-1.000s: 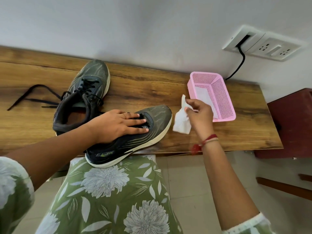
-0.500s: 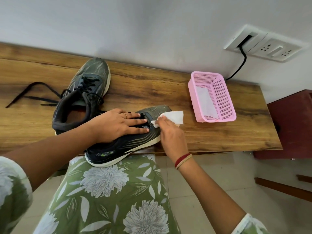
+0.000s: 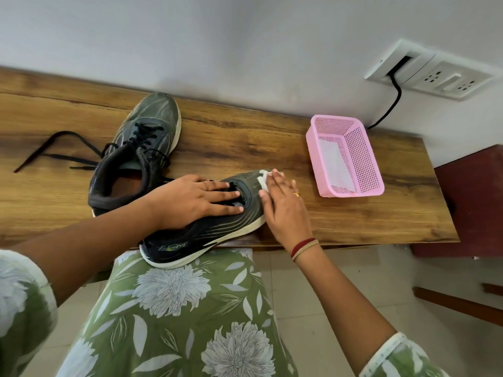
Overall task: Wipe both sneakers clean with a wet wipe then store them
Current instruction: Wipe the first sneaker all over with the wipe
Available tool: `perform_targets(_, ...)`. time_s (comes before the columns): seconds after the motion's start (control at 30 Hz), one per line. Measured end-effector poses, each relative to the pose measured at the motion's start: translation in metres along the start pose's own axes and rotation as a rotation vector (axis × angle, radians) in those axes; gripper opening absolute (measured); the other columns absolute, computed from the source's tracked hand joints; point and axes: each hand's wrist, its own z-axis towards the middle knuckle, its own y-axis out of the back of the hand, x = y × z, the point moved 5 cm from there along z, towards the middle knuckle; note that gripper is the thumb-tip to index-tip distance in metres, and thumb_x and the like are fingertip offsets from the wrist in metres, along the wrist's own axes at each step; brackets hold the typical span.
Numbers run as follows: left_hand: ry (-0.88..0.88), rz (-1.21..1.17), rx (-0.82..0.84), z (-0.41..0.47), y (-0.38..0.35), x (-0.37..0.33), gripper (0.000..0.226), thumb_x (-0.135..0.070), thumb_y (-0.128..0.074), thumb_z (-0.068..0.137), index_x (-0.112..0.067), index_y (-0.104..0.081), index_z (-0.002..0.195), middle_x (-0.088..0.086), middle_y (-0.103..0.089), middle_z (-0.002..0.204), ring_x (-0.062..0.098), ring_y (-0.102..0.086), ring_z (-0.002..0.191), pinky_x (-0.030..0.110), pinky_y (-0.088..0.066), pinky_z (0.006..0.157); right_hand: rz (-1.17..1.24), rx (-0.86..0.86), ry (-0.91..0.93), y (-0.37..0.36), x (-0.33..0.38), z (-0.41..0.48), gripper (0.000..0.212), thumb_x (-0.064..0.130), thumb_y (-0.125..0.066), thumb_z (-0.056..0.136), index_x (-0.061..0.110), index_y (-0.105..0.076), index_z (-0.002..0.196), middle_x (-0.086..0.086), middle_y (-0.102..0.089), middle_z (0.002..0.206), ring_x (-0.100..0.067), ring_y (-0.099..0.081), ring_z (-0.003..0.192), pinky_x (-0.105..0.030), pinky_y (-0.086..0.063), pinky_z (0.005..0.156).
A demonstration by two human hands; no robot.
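The near sneaker [image 3: 206, 235] lies slantwise at the front edge of a wooden tabletop [image 3: 353, 219] with a strong brown grain. Its toe is on the wood and its heel juts out over a lap covered in green cloth printed with large white flowers [image 3: 177, 308]. Its upper is dark grey-green mesh at the toe, darkening to black towards the heel, with thin pale curved stripes along the side, a small logo too blurred to read, and a thick off-white sole. The left hand [image 3: 190, 200] lies flat across the tongue and opening with fingers straight, pressing down. The right hand [image 3: 283, 208] is also flat, its fingers laid straight over a white wet wipe [image 3: 263, 180] on the toe cap — only a crumpled corner of the wipe shows past the fingertips. The second sneaker [image 3: 144, 137], of the same mesh and sole, stands just behind and to the left with its toe towards the wall, threaded with black laces, its padded collar open on a brownish insole. A loose black lace [image 3: 54, 156] trails over the wood to its left. To the right, apart from both shoes, sits a pink perforated plastic basket [image 3: 345, 156] — rectangular, with a white sheet [image 3: 333, 161] lying inside it.
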Motion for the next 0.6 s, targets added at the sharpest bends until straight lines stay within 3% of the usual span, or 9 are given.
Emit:
perform_targets(0.13,-0.012,-0.001,-0.002,0.001,-0.002,0.0,0.054,-0.023,-0.029,0.089,-0.033,-0.045,0.139,-0.003,-0.052,0.138,0.019,-0.055,0.122,0.03,-0.049,0.086,-0.044,0.062,0.18,-0.006,0.019,-0.007,0.057,0.04,-0.022,0.097,0.005,-0.045,0.136,-0.012,-0.045,0.142,-0.022,-0.032,0.138,-0.035,-0.013,0.116)
perform_targets(0.27,-0.005,0.016,-0.013,-0.001,-0.002,-0.001,0.056,-0.022,-0.026,0.09,-0.035,-0.037,0.143,-0.004,-0.048,0.142,0.018,-0.05,0.127,0.031,-0.047,0.09,-0.048,-0.003,0.056,0.003,-0.001,0.002,0.059,0.042,-0.018,0.097,0.008,-0.042,0.138,-0.008,-0.039,0.146,-0.02,-0.024,0.141,-0.033,-0.005,0.117)
perform_targets(0.4,-0.007,0.012,0.013,0.001,-0.002,-0.001,0.055,-0.023,-0.028,0.089,-0.034,-0.041,0.141,-0.004,-0.051,0.139,0.018,-0.054,0.123,0.03,-0.049,0.087,-0.087,0.082,0.193,-0.005,0.013,-0.008,0.059,0.044,-0.018,0.097,0.009,-0.041,0.139,-0.007,-0.04,0.146,-0.019,-0.023,0.141,-0.033,-0.004,0.116)
perform_targets(0.53,0.002,0.016,0.027,0.0,-0.003,0.0,0.055,-0.023,-0.028,0.089,-0.034,-0.043,0.14,-0.004,-0.052,0.138,0.018,-0.055,0.122,0.029,-0.049,0.086,-0.12,-0.008,0.09,0.007,-0.002,-0.002,0.059,0.046,-0.018,0.096,0.013,-0.047,0.136,-0.002,-0.044,0.143,-0.021,-0.026,0.14,-0.035,-0.004,0.116)
perform_targets(0.6,0.004,-0.019,0.038,0.0,-0.004,0.001,0.055,-0.023,-0.027,0.089,-0.034,-0.043,0.14,-0.004,-0.051,0.139,0.019,-0.054,0.123,0.03,-0.049,0.086,-0.129,0.045,0.158,0.0,0.013,-0.008,0.06,0.048,-0.019,0.096,0.011,-0.047,0.136,-0.004,-0.045,0.142,-0.02,-0.028,0.139,-0.036,-0.008,0.116)
